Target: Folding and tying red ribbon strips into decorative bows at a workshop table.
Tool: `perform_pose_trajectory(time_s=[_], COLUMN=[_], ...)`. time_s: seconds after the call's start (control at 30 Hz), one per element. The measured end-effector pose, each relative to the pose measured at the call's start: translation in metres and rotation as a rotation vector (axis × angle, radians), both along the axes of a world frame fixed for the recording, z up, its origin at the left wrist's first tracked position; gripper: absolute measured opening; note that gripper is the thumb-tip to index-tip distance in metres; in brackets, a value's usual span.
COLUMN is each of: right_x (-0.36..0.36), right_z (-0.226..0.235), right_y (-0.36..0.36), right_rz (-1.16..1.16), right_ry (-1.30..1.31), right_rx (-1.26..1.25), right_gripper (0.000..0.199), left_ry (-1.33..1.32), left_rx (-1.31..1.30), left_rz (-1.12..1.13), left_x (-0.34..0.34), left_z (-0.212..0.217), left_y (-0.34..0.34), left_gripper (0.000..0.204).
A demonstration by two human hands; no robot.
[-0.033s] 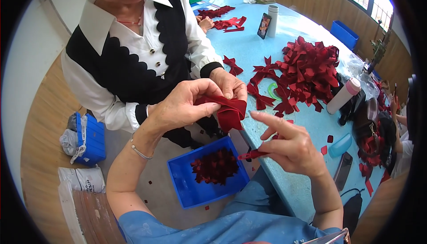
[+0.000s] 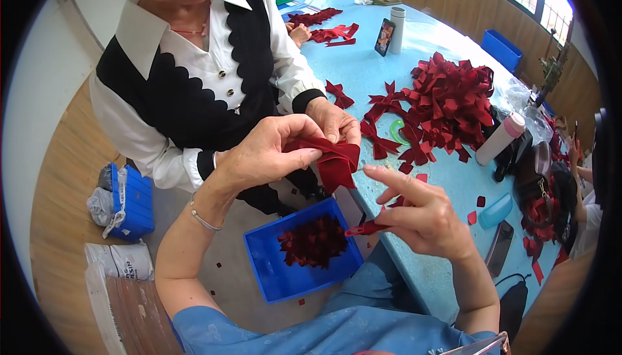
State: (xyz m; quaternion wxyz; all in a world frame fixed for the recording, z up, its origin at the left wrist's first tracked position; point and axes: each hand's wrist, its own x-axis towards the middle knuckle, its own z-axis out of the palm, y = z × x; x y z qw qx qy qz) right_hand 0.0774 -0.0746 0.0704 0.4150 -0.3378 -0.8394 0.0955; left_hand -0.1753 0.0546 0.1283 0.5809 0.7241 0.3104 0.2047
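Observation:
My left hand point(image 2: 262, 151) pinches a folded dark red velvet ribbon point(image 2: 338, 167) between thumb and fingers. A co-worker's hand point(image 2: 334, 120) grips the ribbon's far side, so both of us hold it. Just right of the ribbon is my right hand point(image 2: 424, 216), its index finger stretched toward it without clearly touching. Its other fingers are curled round a narrow red piece point(image 2: 366, 228) that sticks out to the left over the table edge; what kind of thing it is I cannot make out.
Red bows point(image 2: 447, 102) lie heaped on the blue table point(image 2: 447, 277). A blue bin point(image 2: 259, 277) with red pieces stands on the floor below my hands. A pink-capped bottle point(image 2: 500, 140), a phone point(image 2: 499, 249) and a light blue case point(image 2: 496, 211) are at the right.
My right hand and the red piece in it have shifted very slightly. The ribbon's lower end hangs a little differently; my left hand stays in place.

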Motion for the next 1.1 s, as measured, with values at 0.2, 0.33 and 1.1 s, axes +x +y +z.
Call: perform_pose_trajectory(time_s=[0.2,0.33,1.1], right_x=[-0.013,-0.016,0.006], right_z=[0.009,0.012,0.004], right_y=[-0.006,-0.007,0.028], right_rz=[0.007,-0.010,-0.038], right_ry=[-0.078,-0.080,0.055], right_rx=[0.063,0.067,-0.082], right_gripper=[0.011,0.011,0.017], left_ry=[0.041,0.033,0.023], left_rx=[0.044,0.037,0.255], left_rz=[-0.014,-0.006,0.060], left_x=[0.000,0.002,0.005], left_z=[0.000,0.001,-0.023], left_y=[0.000,0.001,0.003], left_gripper=[0.011,0.010,0.007])
